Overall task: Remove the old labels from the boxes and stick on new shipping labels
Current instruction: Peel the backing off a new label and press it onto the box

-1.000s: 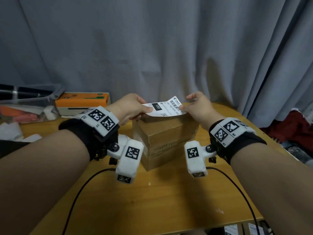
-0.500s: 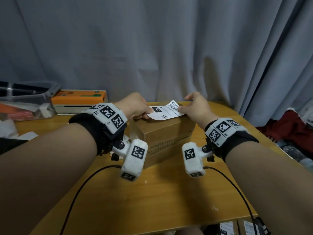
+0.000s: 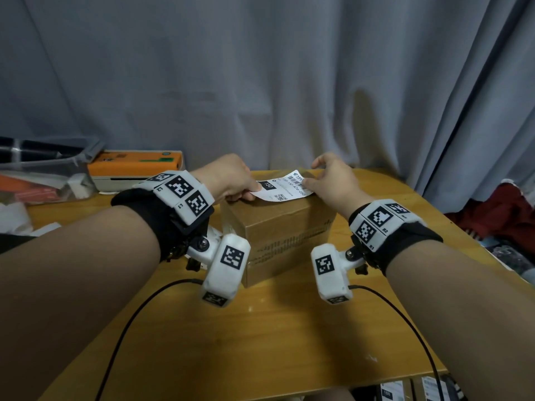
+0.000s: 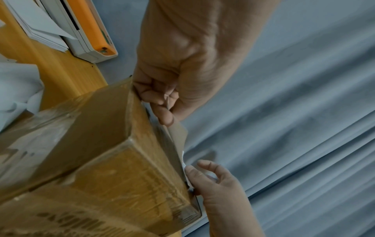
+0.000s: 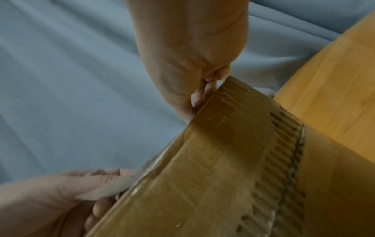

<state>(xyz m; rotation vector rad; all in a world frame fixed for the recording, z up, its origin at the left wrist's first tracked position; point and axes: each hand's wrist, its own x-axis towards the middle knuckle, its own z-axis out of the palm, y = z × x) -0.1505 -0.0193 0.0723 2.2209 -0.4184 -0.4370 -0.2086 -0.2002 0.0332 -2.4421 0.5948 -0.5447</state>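
A brown cardboard box [image 3: 278, 230] stands on the wooden table [image 3: 260, 342]. A white shipping label [image 3: 285, 188] with a barcode lies stretched just over the box top, its right end touching the top. My left hand [image 3: 251, 193] pinches the label's left end, which is slightly raised. My right hand [image 3: 307, 184] pinches the right end near the box's far right edge. In the left wrist view my left hand [image 4: 165, 115] pinches at the box [image 4: 97, 160] top edge. The right wrist view shows my right hand [image 5: 199, 99] against the box [image 5: 223, 176], with the label [image 5: 113, 187] edge-on.
An orange and white label printer [image 3: 136, 169] sits at the back left beside a clear plastic bin [image 3: 43, 175] and loose white papers [image 3: 14, 218]. A grey curtain [image 3: 260, 82] hangs behind. Red cloth [image 3: 506, 209] lies off the right edge. Black cables [image 3: 130, 328] cross the near table.
Both hands have lowered the label from above the box down onto its top. The label now lies flatter against the cardboard.
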